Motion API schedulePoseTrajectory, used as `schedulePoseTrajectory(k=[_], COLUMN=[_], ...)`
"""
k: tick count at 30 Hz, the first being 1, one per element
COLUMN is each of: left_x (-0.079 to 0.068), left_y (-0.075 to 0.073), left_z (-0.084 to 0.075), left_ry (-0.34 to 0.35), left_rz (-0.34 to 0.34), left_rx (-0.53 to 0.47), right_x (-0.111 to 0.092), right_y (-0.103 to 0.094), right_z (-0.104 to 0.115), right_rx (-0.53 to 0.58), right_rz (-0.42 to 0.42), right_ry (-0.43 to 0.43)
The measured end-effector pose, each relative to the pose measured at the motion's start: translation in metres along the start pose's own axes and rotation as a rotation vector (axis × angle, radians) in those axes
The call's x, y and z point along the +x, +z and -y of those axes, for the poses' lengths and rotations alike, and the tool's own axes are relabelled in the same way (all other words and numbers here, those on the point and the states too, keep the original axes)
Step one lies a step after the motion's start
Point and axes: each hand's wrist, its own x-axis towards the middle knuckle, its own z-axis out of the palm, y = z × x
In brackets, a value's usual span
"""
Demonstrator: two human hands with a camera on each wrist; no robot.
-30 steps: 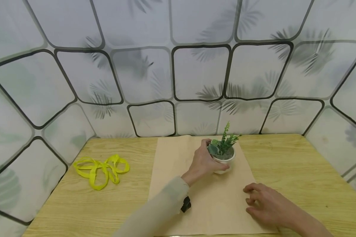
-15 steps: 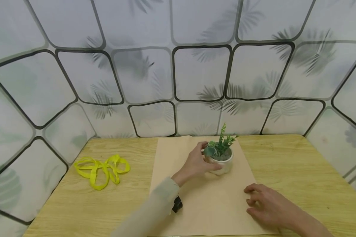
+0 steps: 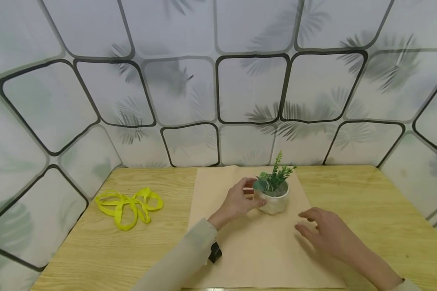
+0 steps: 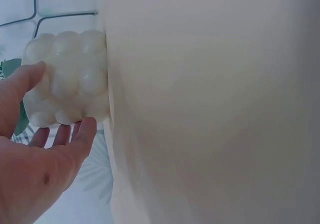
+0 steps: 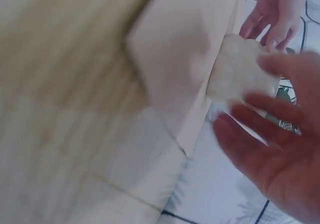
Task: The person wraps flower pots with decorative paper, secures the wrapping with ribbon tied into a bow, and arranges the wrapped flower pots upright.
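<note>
A small potted plant with green leaves stands on a sheet of tan paper. Its white pot has a bumpy surface of rounded knobs, plain to see in the left wrist view. At the pot's left side is my left hand, its thumb and fingers loosely spread and lightly touching it. My right hand hovers over the paper's right edge, apart from the pot, with relaxed fingers and thumb separated. Nothing is in it.
A yellow ribbon lies loosely looped on the wooden table, left of the paper. Patterned cloth walls enclose the table's back and sides. A dark object sits at my left wrist.
The left thumb has drawn back leftward along the pot, loosening the hold, after the pot shifted slightly left and stopped. My right hand has risen a little and moved toward the pot.
</note>
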Motion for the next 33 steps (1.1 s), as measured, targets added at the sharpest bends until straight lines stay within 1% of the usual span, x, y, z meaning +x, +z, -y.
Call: schedulePoseTrajectory(k=[2,3,4,5,8,10,12,17,21,24,28,33], left_x=[0.000,0.000,0.000,-0.001,-0.002,-0.004,-0.005,-0.006,-0.008,-0.009,-0.009,-0.008], left_y=[-0.001,-0.002,-0.003,-0.004,-0.006,-0.007,-0.007,-0.007,-0.007,-0.006,-0.006,-0.006], left_z=[0.000,0.000,0.000,0.000,0.000,0.000,-0.001,-0.003,-0.003,-0.002,-0.002,-0.002], left_ry=[-0.005,-0.005,-0.006,-0.009,-0.019,-0.025,-0.035,-0.050,-0.064,-0.076,-0.070,-0.069], left_rz=[0.003,0.005,0.007,0.012,0.027,0.039,0.052,0.083,0.098,0.104,0.110,0.101], left_rx=[-0.001,0.000,0.002,-0.001,0.001,0.015,0.043,0.108,0.092,0.075,0.077,0.073], right_x=[0.011,0.016,0.021,0.026,0.038,0.044,0.050,0.059,0.062,0.064,0.067,0.069], right_y=[0.000,0.000,0.001,0.002,0.007,0.012,0.016,0.021,0.024,0.025,0.024,0.022], right_z=[0.006,0.008,0.010,0.011,0.014,0.014,0.014,0.016,0.018,0.022,0.026,0.025], right_rx=[0.050,0.086,0.114,0.140,0.206,0.230,0.244,0.236,0.235,0.230,0.217,0.214], right_rz=[-0.101,-0.136,-0.164,-0.174,-0.148,-0.122,-0.112,-0.124,-0.119,-0.098,-0.082,-0.085], right_ry=[0.071,0.098,0.121,0.144,0.220,0.254,0.270,0.290,0.318,0.358,0.401,0.416])
